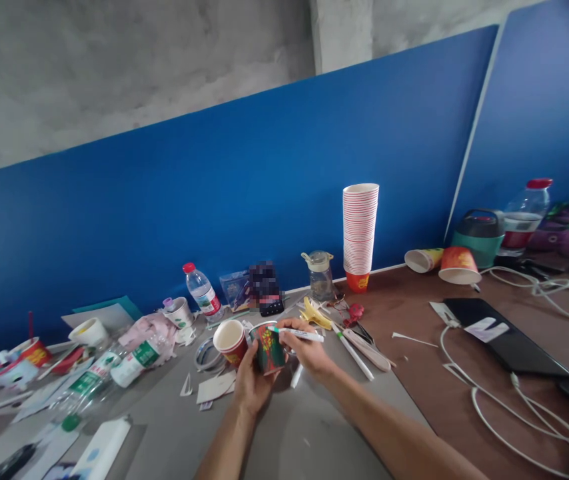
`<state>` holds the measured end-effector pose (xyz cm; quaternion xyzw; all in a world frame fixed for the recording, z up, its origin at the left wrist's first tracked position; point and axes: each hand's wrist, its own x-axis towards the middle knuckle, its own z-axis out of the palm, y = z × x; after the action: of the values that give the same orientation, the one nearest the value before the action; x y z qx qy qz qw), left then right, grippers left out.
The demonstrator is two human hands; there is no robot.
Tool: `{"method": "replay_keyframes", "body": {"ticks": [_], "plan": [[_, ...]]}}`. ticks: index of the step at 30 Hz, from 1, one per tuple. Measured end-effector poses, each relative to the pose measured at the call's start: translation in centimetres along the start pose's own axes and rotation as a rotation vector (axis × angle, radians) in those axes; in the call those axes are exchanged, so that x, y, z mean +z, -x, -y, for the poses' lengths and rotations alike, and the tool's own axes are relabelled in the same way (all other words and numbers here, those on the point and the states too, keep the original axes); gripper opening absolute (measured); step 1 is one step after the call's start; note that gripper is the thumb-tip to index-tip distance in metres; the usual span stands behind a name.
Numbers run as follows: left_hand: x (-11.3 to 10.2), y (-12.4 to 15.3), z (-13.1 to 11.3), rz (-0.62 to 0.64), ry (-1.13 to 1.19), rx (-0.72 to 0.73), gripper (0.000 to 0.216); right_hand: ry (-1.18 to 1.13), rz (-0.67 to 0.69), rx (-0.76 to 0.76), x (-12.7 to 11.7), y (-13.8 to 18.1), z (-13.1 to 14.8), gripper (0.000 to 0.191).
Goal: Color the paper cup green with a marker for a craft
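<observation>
My left hand (253, 387) is wrapped round a paper cup (270, 353), painted dark green with red and yellow-green marks, and keeps it slightly tilted above the grey mat. In my right hand (305, 348) is a white marker (304, 335), gripped like a pen. Its green tip is at the cup's upper side, close to the rim; whether it touches I cannot tell. Just left of the painted cup stands a red paper cup (230, 341) with a white inside. Behind it on the mat lies a roll of tape (208, 353), partly hidden.
A tall stack of paper cups (360, 227) stands by the blue partition (214, 193), beside a glass jar (320, 275). Bottles, including a red-capped one (203, 293), and scraps crowd the left. To the right lie a black tablet (507, 337), white cables (484, 417) and tipped cups (459, 265).
</observation>
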<state>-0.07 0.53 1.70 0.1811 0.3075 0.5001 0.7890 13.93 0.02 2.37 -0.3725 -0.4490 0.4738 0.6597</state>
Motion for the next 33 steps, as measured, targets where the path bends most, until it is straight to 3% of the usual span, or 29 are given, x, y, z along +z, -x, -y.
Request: {"method": "replay_keyframes", "body": {"ticks": [7, 12, 17, 23, 28, 33], "plan": [[0.4, 0.2, -0.2, -0.110, -0.052, -0.007, 0.041, -0.050, -0.130, 0.002, -0.6, -0.4, 0.3, 0.016], [-0.1, -0.1, -0.2, -0.010, -0.031, -0.014, 0.041, -0.069, -0.056, 0.036, 0.3, 0.0, 0.5, 0.020], [-0.3, -0.2, -0.1, -0.059, -0.056, -0.010, 0.039, -0.074, -0.127, -0.003, 0.0, -0.1, 0.4, 0.018], [-0.1, -0.2, 0.2, 0.028, -0.027, 0.001, 0.037, -0.023, -0.041, -0.016, 0.4, 0.2, 0.2, 0.018], [-0.1, -0.3, 0.2, -0.011, -0.062, 0.024, 0.039, -0.060, -0.131, 0.009, 0.3, 0.2, 0.5, 0.016], [-0.3, -0.4, 0.2, 0.109, -0.020, 0.022, 0.040, -0.027, -0.029, -0.010, 0.5, 0.4, 0.0, 0.015]]}}
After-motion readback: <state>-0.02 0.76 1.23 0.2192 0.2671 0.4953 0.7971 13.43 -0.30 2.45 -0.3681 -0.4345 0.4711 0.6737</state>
